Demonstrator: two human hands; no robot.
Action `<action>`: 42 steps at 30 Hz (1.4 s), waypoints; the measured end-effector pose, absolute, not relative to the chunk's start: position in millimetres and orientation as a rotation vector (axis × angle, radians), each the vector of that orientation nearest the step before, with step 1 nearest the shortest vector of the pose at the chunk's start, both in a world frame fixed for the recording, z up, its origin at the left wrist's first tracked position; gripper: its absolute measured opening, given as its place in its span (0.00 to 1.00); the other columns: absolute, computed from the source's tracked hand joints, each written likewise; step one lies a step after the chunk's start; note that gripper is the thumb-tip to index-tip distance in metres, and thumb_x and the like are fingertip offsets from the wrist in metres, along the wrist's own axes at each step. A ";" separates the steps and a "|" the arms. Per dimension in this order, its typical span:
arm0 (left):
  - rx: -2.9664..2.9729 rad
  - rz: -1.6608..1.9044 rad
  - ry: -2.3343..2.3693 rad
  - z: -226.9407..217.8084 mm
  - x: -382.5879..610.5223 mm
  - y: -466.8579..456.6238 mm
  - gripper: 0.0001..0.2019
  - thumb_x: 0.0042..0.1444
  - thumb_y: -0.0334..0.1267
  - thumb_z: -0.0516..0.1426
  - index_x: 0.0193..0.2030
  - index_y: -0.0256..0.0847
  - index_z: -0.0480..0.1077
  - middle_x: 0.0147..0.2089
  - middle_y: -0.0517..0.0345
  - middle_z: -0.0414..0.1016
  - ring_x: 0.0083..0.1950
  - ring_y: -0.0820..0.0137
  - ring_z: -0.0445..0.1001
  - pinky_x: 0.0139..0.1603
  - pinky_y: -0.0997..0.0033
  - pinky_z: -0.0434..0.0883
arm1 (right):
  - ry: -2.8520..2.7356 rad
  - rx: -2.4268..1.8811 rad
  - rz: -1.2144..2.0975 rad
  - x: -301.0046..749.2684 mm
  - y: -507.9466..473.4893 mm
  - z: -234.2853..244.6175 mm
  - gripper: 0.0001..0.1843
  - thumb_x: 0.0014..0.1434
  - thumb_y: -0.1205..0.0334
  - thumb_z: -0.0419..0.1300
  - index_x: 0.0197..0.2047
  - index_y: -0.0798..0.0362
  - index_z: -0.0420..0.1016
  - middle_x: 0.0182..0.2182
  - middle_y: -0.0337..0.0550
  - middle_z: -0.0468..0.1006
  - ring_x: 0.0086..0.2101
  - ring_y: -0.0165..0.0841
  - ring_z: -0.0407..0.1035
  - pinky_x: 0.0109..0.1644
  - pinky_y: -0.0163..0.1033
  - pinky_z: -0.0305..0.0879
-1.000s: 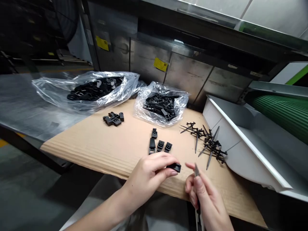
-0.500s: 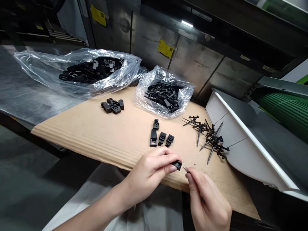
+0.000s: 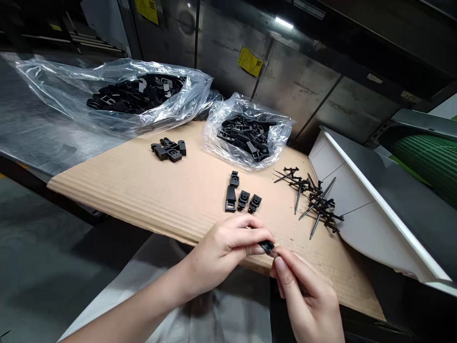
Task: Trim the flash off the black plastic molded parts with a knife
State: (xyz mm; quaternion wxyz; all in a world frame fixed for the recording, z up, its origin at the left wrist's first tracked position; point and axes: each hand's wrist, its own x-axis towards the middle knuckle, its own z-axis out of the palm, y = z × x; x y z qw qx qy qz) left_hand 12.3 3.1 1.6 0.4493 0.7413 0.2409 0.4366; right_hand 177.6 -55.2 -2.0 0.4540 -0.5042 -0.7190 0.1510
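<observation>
Black plastic clip [image 3: 266,247], matte and blocky, points right, toward the right hand [image 3: 303,290]. Left hand [image 3: 224,250] grips it firmly; right fingertips [image 3: 280,264] pinch closed beside its end, anything between them hidden.

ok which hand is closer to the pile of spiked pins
Right hand: closer, below the pile of spiked pins and not touching it. Left hand: farther, below and to the left of the pile.

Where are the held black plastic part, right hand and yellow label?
Black plastic part [image 3: 266,247], head view, its exposed end.
Right hand [image 3: 307,297], head view, its middle.
Yellow label [image 3: 250,61], head view, its middle.
</observation>
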 end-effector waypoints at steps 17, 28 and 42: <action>1.871 1.067 0.599 2.2 10.8 3.2 0.09 0.56 0.27 0.54 0.40 0.35 0.75 0.38 0.52 0.71 0.42 0.68 0.70 0.46 0.72 0.66 | -1.185 -1.045 1.896 195.3 -52.9 14.7 0.12 0.54 0.54 0.60 0.33 0.55 0.78 0.17 0.38 0.71 0.14 0.17 0.54 0.16 0.25 0.49; 1.829 1.093 0.671 2.0 11.4 0.2 0.06 0.56 0.29 0.55 0.39 0.34 0.73 0.37 0.56 0.76 0.39 0.72 0.73 0.42 0.80 0.66 | -1.559 -1.325 0.365 173.2 -75.2 -7.7 0.14 0.56 0.67 0.56 0.45 0.46 0.76 0.28 0.39 0.73 0.27 0.27 0.67 0.32 0.31 0.62; 1.820 1.032 0.686 0.6 11.2 0.4 0.06 0.57 0.32 0.55 0.36 0.33 0.74 0.35 0.54 0.76 0.38 0.70 0.73 0.41 0.75 0.67 | -1.649 -1.416 0.335 169.5 -68.0 -8.6 0.09 0.59 0.66 0.54 0.38 0.51 0.76 0.25 0.37 0.67 0.25 0.25 0.65 0.30 0.29 0.59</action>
